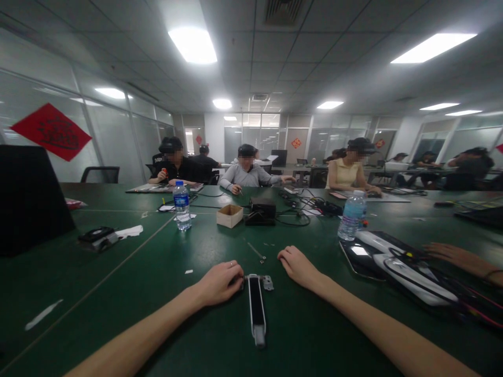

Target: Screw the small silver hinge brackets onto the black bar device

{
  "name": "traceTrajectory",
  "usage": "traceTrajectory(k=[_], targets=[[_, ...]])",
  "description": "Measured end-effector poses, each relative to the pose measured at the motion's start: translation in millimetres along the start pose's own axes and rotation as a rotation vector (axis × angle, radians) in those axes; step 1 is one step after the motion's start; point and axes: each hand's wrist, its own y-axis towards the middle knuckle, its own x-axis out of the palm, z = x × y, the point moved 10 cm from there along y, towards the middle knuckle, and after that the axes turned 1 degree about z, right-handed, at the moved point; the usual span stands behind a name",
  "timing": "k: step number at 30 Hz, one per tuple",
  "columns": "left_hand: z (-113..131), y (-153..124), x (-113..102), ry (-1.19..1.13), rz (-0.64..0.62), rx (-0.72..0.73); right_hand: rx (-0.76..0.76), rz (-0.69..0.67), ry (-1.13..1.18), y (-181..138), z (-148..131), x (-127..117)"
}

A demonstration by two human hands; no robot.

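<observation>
A long narrow black and silver device [257, 308] lies lengthwise on the green table [157, 272] in front of me, with a small metal bracket [268, 283] at its far end. My left hand [218, 283] rests curled on the table, its fingers touching the far left end of the device. My right hand [299, 266] lies to the right of it, fingers bent loosely, touching nothing I can make out. A small screw or metal pin [257, 253] lies just beyond the hands.
A small cardboard box [230, 215], a black box with cables [262, 211] and two water bottles [182, 205] [352, 215] stand further off. A neighbour's hand [456, 256] works on a white and black device [396, 264] at right. A dark monitor [27, 199] stands at left. Several people sit across.
</observation>
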Motion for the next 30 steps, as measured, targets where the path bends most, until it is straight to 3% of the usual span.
traceTrajectory(k=[11,30], targets=[[0.2,1.1,2.6,0.016,0.030,0.039,-0.050,-0.030,0.277,-12.8,-60.5,-3.0],[0.6,0.4,1.3,0.005,0.007,0.018,-0.070,-0.056,0.393,-17.5,-65.0,0.4]])
